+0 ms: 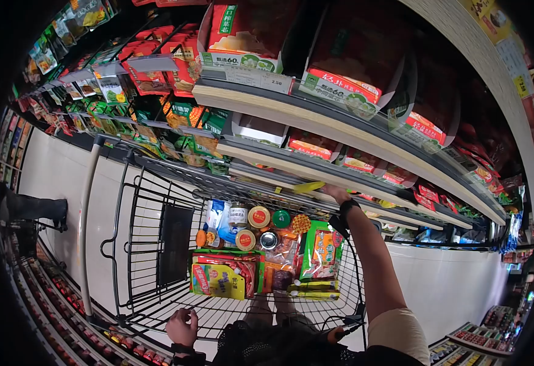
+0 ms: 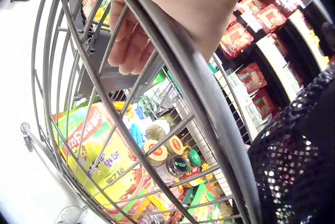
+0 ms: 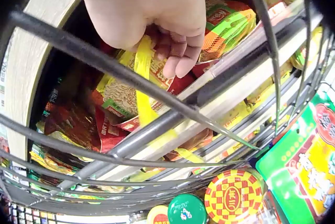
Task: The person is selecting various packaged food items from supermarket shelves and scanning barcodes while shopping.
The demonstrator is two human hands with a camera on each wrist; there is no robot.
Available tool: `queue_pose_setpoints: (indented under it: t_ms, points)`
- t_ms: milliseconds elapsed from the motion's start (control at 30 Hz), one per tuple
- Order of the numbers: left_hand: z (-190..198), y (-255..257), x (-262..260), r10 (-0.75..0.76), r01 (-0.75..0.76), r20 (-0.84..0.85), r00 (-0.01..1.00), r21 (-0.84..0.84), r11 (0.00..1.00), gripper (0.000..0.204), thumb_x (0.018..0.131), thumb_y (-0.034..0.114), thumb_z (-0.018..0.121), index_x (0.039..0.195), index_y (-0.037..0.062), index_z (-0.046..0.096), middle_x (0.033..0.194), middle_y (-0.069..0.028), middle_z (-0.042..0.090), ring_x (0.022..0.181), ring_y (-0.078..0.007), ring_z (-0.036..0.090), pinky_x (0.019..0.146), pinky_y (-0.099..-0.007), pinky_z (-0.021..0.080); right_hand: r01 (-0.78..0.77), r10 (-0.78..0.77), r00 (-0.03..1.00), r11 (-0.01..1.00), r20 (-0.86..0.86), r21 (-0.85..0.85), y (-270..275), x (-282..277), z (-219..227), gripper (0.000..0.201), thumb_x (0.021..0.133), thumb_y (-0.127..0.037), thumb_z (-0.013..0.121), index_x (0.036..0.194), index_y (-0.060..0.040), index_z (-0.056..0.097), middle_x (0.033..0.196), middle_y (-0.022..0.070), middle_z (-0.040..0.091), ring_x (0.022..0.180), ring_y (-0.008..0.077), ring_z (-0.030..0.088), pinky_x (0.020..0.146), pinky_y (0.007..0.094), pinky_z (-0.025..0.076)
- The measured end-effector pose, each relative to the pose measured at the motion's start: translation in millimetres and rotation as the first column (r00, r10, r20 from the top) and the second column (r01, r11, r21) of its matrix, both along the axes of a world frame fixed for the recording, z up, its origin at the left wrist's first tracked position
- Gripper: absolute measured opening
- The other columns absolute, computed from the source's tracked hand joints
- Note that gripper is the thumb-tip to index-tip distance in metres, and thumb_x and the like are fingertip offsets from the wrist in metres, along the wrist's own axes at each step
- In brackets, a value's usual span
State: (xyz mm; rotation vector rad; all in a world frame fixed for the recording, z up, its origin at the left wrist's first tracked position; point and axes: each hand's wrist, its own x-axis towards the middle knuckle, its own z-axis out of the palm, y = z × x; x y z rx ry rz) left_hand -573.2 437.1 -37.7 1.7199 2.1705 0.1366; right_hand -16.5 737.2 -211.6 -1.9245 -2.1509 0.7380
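My right hand (image 1: 338, 194) reaches past the cart's side to a low shelf and pinches a slim yellow packet (image 1: 309, 186). In the right wrist view the yellow packet (image 3: 141, 80) shows nearly edge-on between thumb and curled fingers, in front of bagged food (image 3: 136, 75) on the shelf. My left hand (image 1: 182, 327) is at the cart's near left corner. Seen from the left wrist, this hand (image 2: 131, 46) hangs over the dark rail (image 2: 183, 72) with relaxed fingers, holding nothing.
The wire cart (image 1: 127, 244) carries jars (image 1: 259, 216), a yellow-and-red bag (image 1: 218, 277), a green bag (image 1: 323, 250) and slim yellow-green packets (image 1: 316, 290). Stocked shelves (image 1: 340, 143) run along its far side. Another person's leg (image 1: 35, 207) is at the left.
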Motion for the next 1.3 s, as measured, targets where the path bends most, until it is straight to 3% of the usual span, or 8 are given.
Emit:
queue_pose_setpoints:
  t_ms: [67,167,400,567,700,800,967,1300]
  points:
    - [0,0,2,0.004,-0.004,-0.002,1.000,0.012,1.000,0.019,0.079,0.026,0.062,0.072,0.0078,0.063,0.061,-0.0067,0.062,0.055,-0.0253,0.061,0.051,-0.0356,0.046,0.183,-0.170,0.983,0.952,0.074,-0.244,8,-10,15,0.040,0.092,-0.037,0.045,0.113,-0.0047,0.057,0.108,0.0137,0.063,0.098,0.0274,0.057,0.085,0.0377,0.043]
    - [0,-1,3,0.011,-0.011,-0.007,1.000,0.002,1.000,0.019,0.079,0.026,0.062,0.072,0.0078,0.063,0.061,-0.0067,0.061,0.054,-0.0254,0.060,0.050,-0.0359,0.046,0.372,-0.394,0.906,0.916,-0.157,-0.149,-4,-20,37,0.040,0.093,-0.036,0.043,0.110,-0.0044,0.058,0.099,0.0116,0.065,0.091,0.0257,0.059,0.083,0.0364,0.044]
    - [-2,-2,-2,0.014,-0.013,-0.029,0.999,0.006,1.000,0.020,0.079,0.026,0.062,0.071,0.0080,0.063,0.061,-0.0064,0.061,0.054,-0.0259,0.060,0.050,-0.0364,0.046,0.349,-0.353,0.901,0.935,-0.253,-0.062,-5,-14,8,0.037,0.091,-0.035,0.045,0.107,-0.0059,0.061,0.107,0.0164,0.063,0.102,0.0320,0.058,0.088,0.0376,0.044]
    - [-1,-2,-2,0.018,-0.017,-0.026,1.000,0.015,1.000,0.021,0.080,0.027,0.061,0.071,0.0078,0.063,0.062,-0.0068,0.062,0.055,-0.0262,0.060,0.051,-0.0366,0.046,0.481,-0.521,0.772,0.853,-0.364,-0.203,-23,-50,75,0.038,0.086,-0.035,0.056,0.106,-0.0032,0.062,0.098,0.0100,0.066,0.093,0.0235,0.059,0.085,0.0345,0.043]
    - [0,-4,0,0.027,-0.026,-0.026,0.999,0.030,0.999,0.022,0.080,0.027,0.061,0.070,0.0077,0.062,0.062,-0.0070,0.063,0.055,-0.0262,0.061,0.051,-0.0357,0.047,0.432,-0.517,0.823,0.838,-0.234,-0.333,-10,-39,64,0.036,0.085,-0.034,0.058,0.103,-0.0029,0.063,0.100,0.0109,0.066,0.094,0.0230,0.059,0.083,0.0339,0.043]
    - [-1,-3,-2,0.026,-0.025,-0.035,0.999,0.030,0.999,0.022,0.080,0.027,0.061,0.069,0.0075,0.061,0.062,-0.0070,0.063,0.055,-0.0261,0.061,0.051,-0.0356,0.046,0.333,-0.339,0.926,0.941,-0.167,-0.059,-13,-40,63,0.036,0.083,-0.032,0.059,0.102,-0.0018,0.062,0.098,0.0091,0.066,0.089,0.0216,0.059,0.080,0.0332,0.045]
    - [-2,-2,-5,0.034,-0.033,-0.039,0.999,0.024,0.999,0.021,0.080,0.025,0.061,0.069,0.0072,0.060,0.062,-0.0073,0.062,0.054,-0.0263,0.060,0.050,-0.0363,0.046,0.399,-0.512,0.654,0.859,-0.556,-0.322,-21,-52,80,0.030,0.084,-0.025,0.056,0.102,-0.0009,0.062,0.088,0.0057,0.064,0.079,0.0138,0.057,0.071,0.0279,0.046]
    - [2,-8,-2,0.002,-0.001,-0.093,0.996,0.010,1.000,0.021,0.080,0.026,0.060,0.070,0.0077,0.062,0.064,-0.0072,0.063,0.057,-0.0266,0.061,0.052,-0.0369,0.048,0.179,-0.279,0.767,0.958,-0.578,-0.224,-45,-49,90,0.016,0.084,-0.015,0.054,0.086,0.0005,0.060,0.069,0.0007,0.056,0.059,0.0094,0.052,0.051,0.0267,0.042]
